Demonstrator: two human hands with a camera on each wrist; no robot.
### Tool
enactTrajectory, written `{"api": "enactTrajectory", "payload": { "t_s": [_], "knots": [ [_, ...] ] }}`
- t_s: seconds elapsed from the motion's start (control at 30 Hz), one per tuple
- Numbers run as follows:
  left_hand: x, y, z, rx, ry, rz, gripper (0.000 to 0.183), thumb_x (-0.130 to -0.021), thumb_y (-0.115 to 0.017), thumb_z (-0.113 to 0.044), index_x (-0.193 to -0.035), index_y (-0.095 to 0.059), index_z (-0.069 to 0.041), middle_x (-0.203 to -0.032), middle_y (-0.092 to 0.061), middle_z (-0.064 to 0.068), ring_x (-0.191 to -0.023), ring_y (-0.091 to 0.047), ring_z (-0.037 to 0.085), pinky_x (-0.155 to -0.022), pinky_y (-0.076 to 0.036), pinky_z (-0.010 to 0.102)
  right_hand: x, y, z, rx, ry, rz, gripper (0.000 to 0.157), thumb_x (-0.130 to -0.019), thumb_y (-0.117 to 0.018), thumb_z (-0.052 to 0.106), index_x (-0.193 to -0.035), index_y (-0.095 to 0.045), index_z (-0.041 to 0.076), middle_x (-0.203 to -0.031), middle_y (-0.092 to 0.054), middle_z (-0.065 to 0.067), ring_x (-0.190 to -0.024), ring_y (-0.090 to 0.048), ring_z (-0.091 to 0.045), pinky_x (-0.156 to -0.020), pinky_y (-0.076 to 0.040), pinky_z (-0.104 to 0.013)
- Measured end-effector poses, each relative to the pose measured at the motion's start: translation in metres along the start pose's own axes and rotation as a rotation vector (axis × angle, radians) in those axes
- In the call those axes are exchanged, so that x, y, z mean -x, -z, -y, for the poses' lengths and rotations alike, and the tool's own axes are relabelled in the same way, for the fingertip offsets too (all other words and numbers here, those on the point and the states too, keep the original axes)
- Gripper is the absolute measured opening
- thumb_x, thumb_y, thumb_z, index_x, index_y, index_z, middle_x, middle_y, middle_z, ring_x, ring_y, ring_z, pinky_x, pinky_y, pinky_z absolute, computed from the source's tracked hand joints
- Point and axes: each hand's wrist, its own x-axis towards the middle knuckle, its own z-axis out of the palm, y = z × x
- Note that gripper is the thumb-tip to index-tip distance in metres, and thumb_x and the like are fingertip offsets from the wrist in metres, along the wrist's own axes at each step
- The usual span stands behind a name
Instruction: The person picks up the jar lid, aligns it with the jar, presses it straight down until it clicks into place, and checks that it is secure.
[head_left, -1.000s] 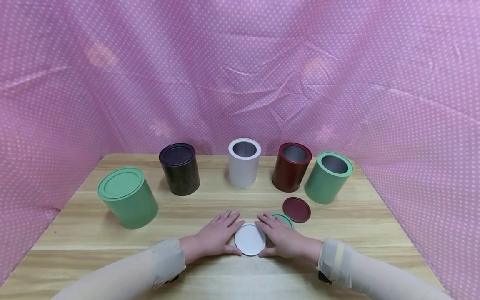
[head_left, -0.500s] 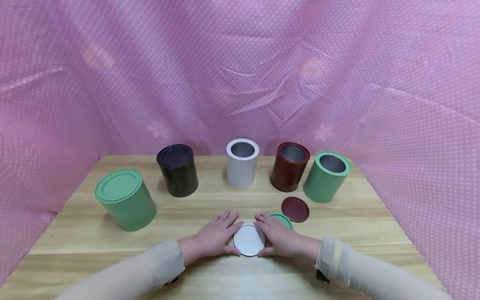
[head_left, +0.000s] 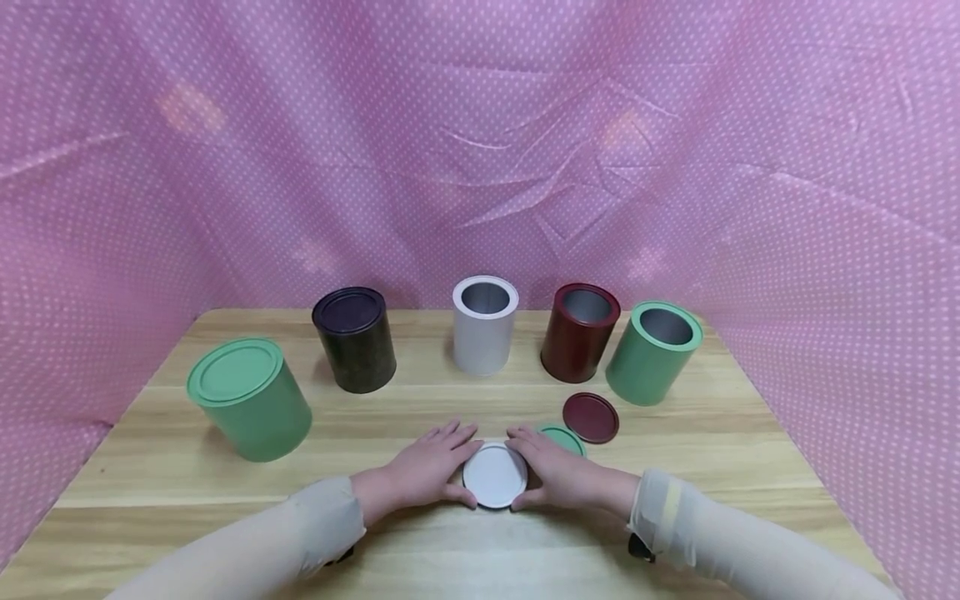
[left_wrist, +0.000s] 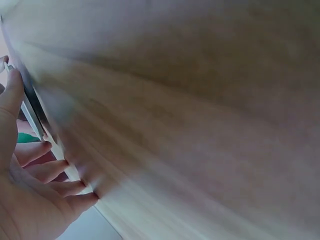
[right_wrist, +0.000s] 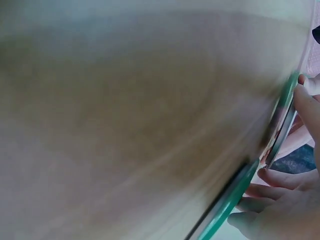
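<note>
In the head view, a round white lid is at the front middle of the wooden table, between both hands. My left hand holds its left edge between thumb and forefinger, the other fingers spread. On the opposite edge, my right hand has thumb and forefinger set the same way. A green lid lies partly hidden behind the right hand. Just beyond it is a dark red lid. The left wrist view shows the white lid edge-on between thumb and forefinger. Whether it is lifted, I cannot tell.
Uncovered white, dark red and green cans stand along the back right. A lidded black can and a larger lidded green can stand at left. Pink dotted cloth surrounds the table.
Both hands and the white lid have shifted very slightly left; the head view has also moved a little. The cans and other lids keep their places on the table.
</note>
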Motion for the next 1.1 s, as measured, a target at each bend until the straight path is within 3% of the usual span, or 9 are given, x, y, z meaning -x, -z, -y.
{"api": "enactTrajectory", "payload": {
  "t_s": [0.17, 0.33, 0.5, 0.67, 0.87, 1.1],
  "knots": [
    [-0.002, 0.003, 0.001, 0.046, 0.022, -0.004, 0.082, -0.081, -0.069, -0.054, -0.142, -0.047, -0.004, -0.15, -0.042, 0.016, -0.141, -0.033, 0.041, -0.111, -0.034, 0.055, 0.0, 0.004, -0.003, -0.028, -0.021, 0.0, 0.086, -0.081, -0.076, 0.043, -0.144, -0.038, -0.002, -0.147, -0.043, -0.019, -0.137, -0.04, -0.034, -0.113, -0.033, -0.051],
    [-0.007, 0.007, 0.005, 0.099, 0.002, -0.045, 0.079, -0.079, -0.073, -0.051, -0.14, -0.049, -0.008, -0.142, -0.052, 0.012, -0.135, -0.043, 0.037, -0.106, -0.041, 0.053, -0.001, 0.012, -0.005, -0.026, -0.037, -0.007, 0.081, -0.081, -0.076, 0.044, -0.142, -0.041, 0.003, -0.138, -0.054, -0.011, -0.126, -0.051, -0.028, -0.109, -0.038, -0.049],
    [-0.012, 0.012, 0.009, 0.161, -0.011, -0.066, 0.075, -0.077, -0.076, -0.048, -0.139, -0.051, -0.014, -0.13, -0.061, 0.006, -0.125, -0.054, 0.029, -0.102, -0.046, 0.047, -0.003, 0.019, -0.005, -0.061, -0.053, -0.001, 0.081, -0.081, -0.075, 0.046, -0.143, -0.041, 0.006, -0.136, -0.056, -0.01, -0.121, -0.052, -0.03, -0.1, -0.046, -0.046],
    [-0.015, 0.015, 0.013, 0.25, -0.015, -0.059, 0.073, -0.078, -0.075, -0.045, -0.141, -0.051, -0.016, -0.133, -0.06, 0.003, -0.124, -0.055, 0.02, -0.105, -0.044, 0.042, -0.005, 0.023, -0.008, -0.105, -0.04, -0.009, 0.081, -0.081, -0.076, 0.045, -0.143, -0.041, 0.006, -0.137, -0.055, -0.01, -0.121, -0.051, -0.031, -0.1, -0.046, -0.048],
    [-0.018, 0.017, 0.015, 0.322, -0.014, -0.06, 0.073, -0.08, -0.075, -0.043, -0.142, -0.049, -0.016, -0.138, -0.057, 0.001, -0.129, -0.052, 0.019, -0.109, -0.041, 0.041, -0.006, 0.026, -0.012, -0.161, -0.034, -0.003, 0.081, -0.081, -0.075, 0.044, -0.144, -0.04, 0.009, -0.139, -0.054, -0.01, -0.126, -0.05, -0.029, -0.104, -0.043, -0.049],
    [-0.019, 0.021, 0.017, 0.479, -0.013, -0.092, 0.073, -0.08, -0.078, -0.032, -0.144, -0.047, -0.013, -0.142, -0.054, 0.004, -0.134, -0.047, 0.022, -0.112, -0.037, 0.043, -0.008, 0.033, -0.014, -0.273, 0.059, -0.057, 0.077, -0.081, -0.077, 0.035, -0.143, -0.04, 0.008, -0.139, -0.054, -0.01, -0.128, -0.053, -0.027, -0.107, -0.042, -0.048]
  ]
}}
